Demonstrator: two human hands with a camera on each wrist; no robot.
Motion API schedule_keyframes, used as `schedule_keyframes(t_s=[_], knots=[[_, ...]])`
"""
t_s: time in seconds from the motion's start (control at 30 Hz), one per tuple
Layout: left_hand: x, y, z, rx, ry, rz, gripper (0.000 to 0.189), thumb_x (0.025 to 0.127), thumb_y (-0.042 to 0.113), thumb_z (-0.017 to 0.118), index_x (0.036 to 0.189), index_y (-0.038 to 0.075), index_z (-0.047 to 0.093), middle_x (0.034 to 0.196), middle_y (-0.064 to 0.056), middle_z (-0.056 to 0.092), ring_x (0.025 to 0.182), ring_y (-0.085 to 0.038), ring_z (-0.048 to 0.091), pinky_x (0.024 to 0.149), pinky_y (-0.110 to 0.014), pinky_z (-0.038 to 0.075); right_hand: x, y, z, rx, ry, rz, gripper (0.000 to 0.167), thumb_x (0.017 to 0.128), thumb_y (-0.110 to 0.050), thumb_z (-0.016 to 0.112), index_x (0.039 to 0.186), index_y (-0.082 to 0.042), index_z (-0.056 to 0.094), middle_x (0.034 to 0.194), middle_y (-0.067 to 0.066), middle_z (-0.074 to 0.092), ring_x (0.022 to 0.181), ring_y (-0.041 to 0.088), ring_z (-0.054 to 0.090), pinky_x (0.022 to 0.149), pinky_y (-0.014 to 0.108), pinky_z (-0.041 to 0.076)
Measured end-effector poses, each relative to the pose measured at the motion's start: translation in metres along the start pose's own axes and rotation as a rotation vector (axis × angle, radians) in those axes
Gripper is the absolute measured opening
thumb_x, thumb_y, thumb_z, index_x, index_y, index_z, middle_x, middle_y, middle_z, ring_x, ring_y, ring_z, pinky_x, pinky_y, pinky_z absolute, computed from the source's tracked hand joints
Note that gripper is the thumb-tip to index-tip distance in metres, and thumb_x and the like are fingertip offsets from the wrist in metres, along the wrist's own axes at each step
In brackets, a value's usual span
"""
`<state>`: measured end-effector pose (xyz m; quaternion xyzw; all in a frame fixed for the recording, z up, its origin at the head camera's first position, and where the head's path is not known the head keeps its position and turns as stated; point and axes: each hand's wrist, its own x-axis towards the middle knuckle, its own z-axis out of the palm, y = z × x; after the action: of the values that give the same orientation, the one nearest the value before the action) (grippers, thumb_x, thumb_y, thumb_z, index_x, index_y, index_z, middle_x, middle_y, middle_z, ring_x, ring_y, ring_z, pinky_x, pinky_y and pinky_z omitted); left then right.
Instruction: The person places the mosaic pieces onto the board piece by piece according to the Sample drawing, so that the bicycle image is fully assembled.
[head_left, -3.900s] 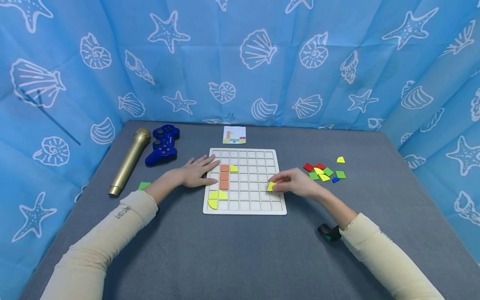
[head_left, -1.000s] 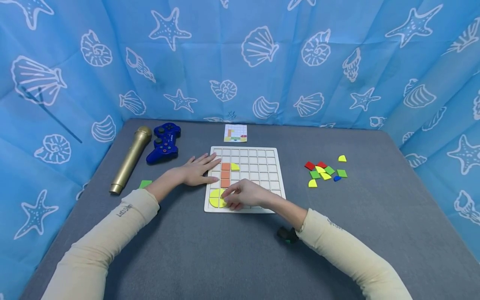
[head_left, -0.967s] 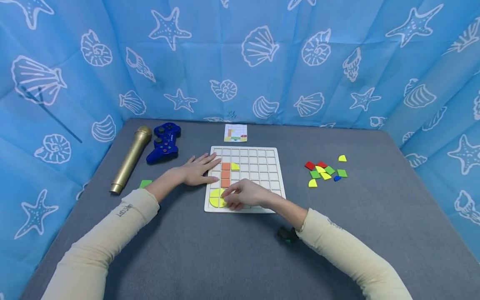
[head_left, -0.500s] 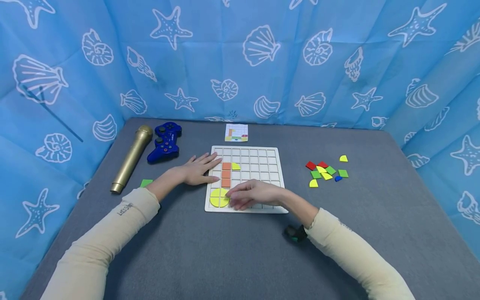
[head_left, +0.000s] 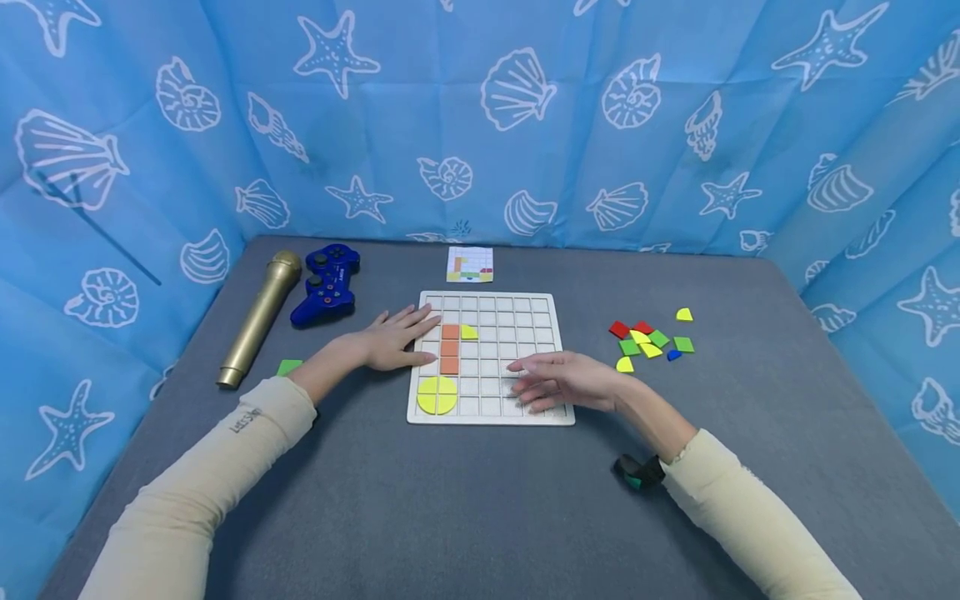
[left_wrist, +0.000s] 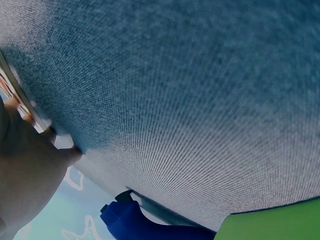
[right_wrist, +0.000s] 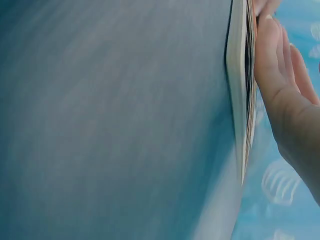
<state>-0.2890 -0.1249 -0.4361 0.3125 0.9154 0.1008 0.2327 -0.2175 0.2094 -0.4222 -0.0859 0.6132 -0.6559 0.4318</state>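
White grid board [head_left: 504, 333], one, flat mid-table [head_left: 450, 508]. On it: yellow disc of four quarter pieces [head_left: 431, 390], near left corner; three orange squares [head_left: 450, 349] in a column; one yellow quarter piece [head_left: 468, 332] beside the topmost.
Left hand [head_left: 393, 343]: fingers spread wide, resting on the board's left edge.
Right hand [head_left: 570, 379]: empty, fingers loosely parted, over the board's right part; contact cannot be told.
Right of board: loose red, green, yellow and blue pieces [head_left: 650, 350].
Behind: printed card [head_left: 470, 265].
Left: blue game controller [head_left: 327, 287], gold microphone [head_left: 260, 319].
Backdrop: blue seashell curtain [head_left: 517, 89].
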Motion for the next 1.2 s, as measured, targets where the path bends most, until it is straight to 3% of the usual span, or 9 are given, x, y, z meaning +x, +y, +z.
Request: schedule_keyframes(t_s=[0.33, 0.47, 0.73, 0.9, 1.07, 1.2], knots=[[0.0, -0.001, -0.002, 0.017, -0.007, -0.005, 0.079, 0.095, 0.063, 0.037, 0.155, 0.025, 0.003, 0.159, -0.003, -0.006, 0.144, -0.027, -0.007, 0.11, -0.057, -0.002, -0.048, 0.005, -0.043, -0.015, 0.182, -0.08, 0.056, 0.103, -0.023, 0.045, 0.146, 0.008, 0.026, 0.12, 0.018, 0.059, 0.106, 0.024, 0.06, 0.094, 0.038, 0.046], [-0.002, -0.001, -0.003, 0.001, 0.004, 0.017, 0.08, 0.095, 0.062, 0.038, 0.155, 0.021, 0.005, 0.159, -0.007, -0.004, 0.143, -0.03, -0.005, 0.108, -0.059, -0.002, -0.064, 0.007, -0.058, -0.034, 0.244, -0.098, 0.058, 0.104, -0.025, 0.042, 0.147, 0.008, 0.021, 0.119, 0.016, 0.059, 0.109, 0.024, 0.06, 0.093, 0.035, 0.046], [-0.001, -0.002, -0.001, 0.003, 0.003, 0.009, 0.079, 0.095, 0.062, 0.037, 0.155, 0.021, 0.005, 0.159, -0.006, -0.004, 0.143, -0.03, -0.005, 0.109, -0.059, -0.001, -0.091, 0.007, -0.081, 0.04, 0.351, -0.118, 0.06, 0.104, -0.026, 0.043, 0.149, 0.006, 0.018, 0.12, 0.012, 0.06, 0.109, 0.02, 0.06, 0.094, 0.032, 0.045], [0.001, -0.004, 0.002, 0.008, 0.005, 0.004, 0.078, 0.096, 0.061, 0.038, 0.155, 0.025, 0.004, 0.159, -0.003, -0.005, 0.144, -0.027, -0.006, 0.109, -0.057, -0.001, -0.11, 0.01, -0.098, 0.131, 0.342, -0.184, 0.043, 0.104, -0.02, 0.043, 0.144, -0.004, 0.036, 0.119, 0.01, 0.061, 0.11, 0.018, 0.06, 0.095, 0.032, 0.044], [0.002, -0.005, 0.003, 0.002, 0.01, 0.01, 0.077, 0.096, 0.06, 0.039, 0.155, 0.025, 0.004, 0.159, -0.002, -0.005, 0.143, -0.027, -0.007, 0.109, -0.057, -0.002, -0.123, 0.012, -0.112, 0.165, 0.393, -0.192, 0.025, 0.103, -0.021, 0.045, 0.121, -0.018, 0.062, 0.115, 0.006, 0.063, 0.107, 0.016, 0.06, 0.094, 0.032, 0.045], [0.003, -0.006, 0.004, -0.003, 0.01, 0.014, 0.077, 0.096, 0.06, 0.039, 0.155, 0.023, 0.006, 0.159, -0.004, -0.004, 0.144, -0.027, -0.006, 0.109, -0.058, -0.002, -0.131, 0.012, -0.121, 0.172, 0.458, -0.179, 0.023, 0.102, -0.025, 0.046, 0.112, -0.024, 0.066, 0.112, 0.003, 0.065, 0.104, 0.013, 0.061, 0.092, 0.03, 0.047]])
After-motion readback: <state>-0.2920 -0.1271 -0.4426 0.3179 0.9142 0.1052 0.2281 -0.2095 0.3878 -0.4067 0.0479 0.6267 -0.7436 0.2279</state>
